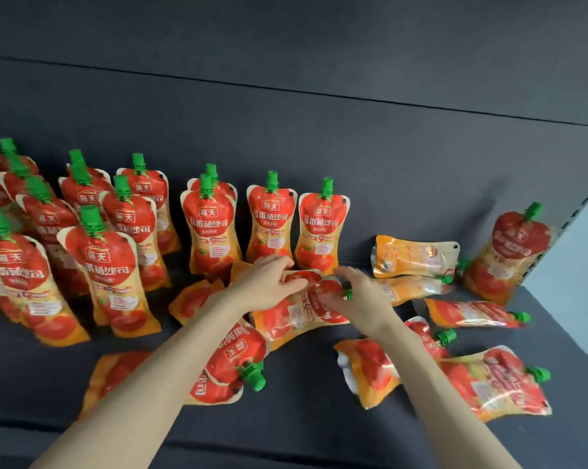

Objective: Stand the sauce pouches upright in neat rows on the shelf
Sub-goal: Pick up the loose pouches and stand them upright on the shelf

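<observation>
A: Both hands are on one item here, a red-and-orange soft plastic sauce pouch with a green screw cap (296,316). It lies on its side mid-shelf, just in front of the back row (270,221) of upright ones.

B: The left hand (268,282) curls its fingers over the pouch's upper edge, and the right hand (360,296) closes round the neck by the cap. Neither is spread wide; both grip that same pouch.

A: So this reads as the lift-and-right-it step. Plenty is done on the left, where standing pouches (99,265) fill several rows.

B: The next move, I'd judge, calls for swinging the cap end up and settling the base on the dark grey shelf board (285,418). Then it squares up with that back row.

A: Anything in the way?

B: Another lying pouch (191,299) sits just left of the held one, near the left wrist. One with its cap pointing forward (231,363) lies partly under the left forearm.

A: And off to the right there's a scatter of flat pouches (472,313), close together, some overlapping. There's also a leaning pouch (512,252) propped by the shelf's notched side post (580,208).

B: Soft packs like these may slump or tip their neighbours, so the base wants a bare patch of board.

A: A fair share left to stand up, by the look of it.
</observation>
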Demonstrator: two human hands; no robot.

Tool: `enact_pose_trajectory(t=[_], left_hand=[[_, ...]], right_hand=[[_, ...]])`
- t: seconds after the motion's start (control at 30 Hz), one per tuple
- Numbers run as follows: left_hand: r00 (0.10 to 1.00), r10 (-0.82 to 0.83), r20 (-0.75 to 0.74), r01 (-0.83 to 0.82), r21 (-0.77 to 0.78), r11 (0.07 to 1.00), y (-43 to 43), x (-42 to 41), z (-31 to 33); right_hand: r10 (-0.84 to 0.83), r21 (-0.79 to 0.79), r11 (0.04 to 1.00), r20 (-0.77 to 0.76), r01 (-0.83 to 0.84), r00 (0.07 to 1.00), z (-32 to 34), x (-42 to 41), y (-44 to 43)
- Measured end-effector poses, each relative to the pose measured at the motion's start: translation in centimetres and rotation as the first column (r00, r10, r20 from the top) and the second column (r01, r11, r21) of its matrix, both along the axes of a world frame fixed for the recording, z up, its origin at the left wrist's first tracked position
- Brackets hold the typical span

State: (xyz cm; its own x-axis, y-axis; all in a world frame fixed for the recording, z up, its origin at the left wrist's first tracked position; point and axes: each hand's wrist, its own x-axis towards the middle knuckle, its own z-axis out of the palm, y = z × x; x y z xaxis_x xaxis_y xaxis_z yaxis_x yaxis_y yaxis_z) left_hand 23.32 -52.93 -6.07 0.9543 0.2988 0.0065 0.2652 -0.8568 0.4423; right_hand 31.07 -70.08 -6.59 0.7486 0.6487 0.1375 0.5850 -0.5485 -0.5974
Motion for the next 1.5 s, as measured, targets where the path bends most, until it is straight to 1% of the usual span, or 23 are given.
enact_pose_trajectory(t=[0.07,0.17,0.23,0.33,0.4,0.53,0.67,0.8,0.9,1.0,1.1,1.13,1.2,1.23,1.3,1.4,1.5], left_hand=[[0.995,-0.012,-0.097,0.021,0.088,0.996,0.3,0.8,-0.4],[0.984,-0.003,-0.179,0.042,0.215,0.976,0.6,1.3,-1.2],[0.983,0.012,-0.185,0.035,0.249,0.968,0.9,1.4,-1.7],[0.991,0.03,-0.129,-0.001,0.224,0.974,1.1,1.4,-1.9],[0.995,0.039,-0.097,-0.019,0.197,0.98,1.1,1.4,-1.8],[0.999,0.037,-0.035,-0.031,0.144,0.989,1.2,1.2,-1.3],[0.999,0.033,0.037,-0.037,0.093,0.995,0.9,0.4,-0.9],[0.987,0.033,0.16,-0.046,0.081,0.996,0.3,0.0,-0.3],[0.978,0.049,0.201,-0.049,-0.008,0.999,-0.2,-0.3,0.4],[0.98,0.054,0.191,-0.025,-0.151,0.988,-0.3,-0.7,1.2],[0.968,0.089,0.236,-0.01,-0.316,0.949,-0.3,-1.1,1.8],[0.961,0.113,0.252,-0.019,-0.346,0.938,-0.3,-1.1,1.9],[0.943,0.173,0.283,-0.064,-0.357,0.932,0.0,-1.0,1.8],[0.931,0.21,0.3,-0.091,-0.366,0.926,0.2,-1.0,1.8],[0.891,0.29,0.349,-0.119,-0.436,0.892,0.6,-1.2,1.9],[0.813,0.357,0.459,-0.085,-0.513,0.854,1.2,-1.8,2.3],[0.783,0.387,0.487,-0.027,-0.595,0.803,1.7,-2.3,2.4]], right_hand=[[0.057,-0.067,0.996,-0.044,-0.06,0.997,-0.1,0.6,0.2],[0.076,-0.192,0.979,-0.004,-0.075,0.997,-0.8,1.5,0.1],[0.082,-0.249,0.966,0.031,-0.072,0.996,-1.0,1.8,0.1],[0.092,-0.268,0.961,0.077,-0.068,0.993,-1.2,1.9,0.2],[0.073,-0.218,0.974,0.077,-0.055,0.994,-1.3,2.0,0.3],[0.029,-0.076,0.997,0.012,-0.028,1.0,-1.2,1.9,-0.2],[0.054,0.089,0.995,-0.041,-0.051,0.998,-0.3,1.5,-1.0],[0.078,0.135,0.988,0.008,-0.079,0.997,1.3,1.2,-1.8],[0.106,0.197,0.976,-0.031,-0.098,0.994,2.7,1.2,-2.5],[0.088,0.332,0.941,-0.058,-0.064,0.994,3.7,1.5,-2.8],[0.052,0.513,0.858,-0.156,0.036,0.986,4.3,1.5,-2.6],[0.039,0.549,0.834,-0.165,0.059,0.985,4.4,1.5,-2.4],[0.034,0.606,0.793,-0.152,0.066,0.988,4.7,1.2,-2.2],[0.048,0.632,0.773,-0.146,0.056,0.988,4.8,1.0,-2.0],[0.073,0.67,0.742,-0.127,0.031,0.989,5.1,0.7,-1.7],[0.074,0.696,0.718,-0.072,-0.003,0.995,5.6,0.4,-0.9],[0.071,0.689,0.724,-0.039,-0.025,0.997,5.7,0.4,0.2]])
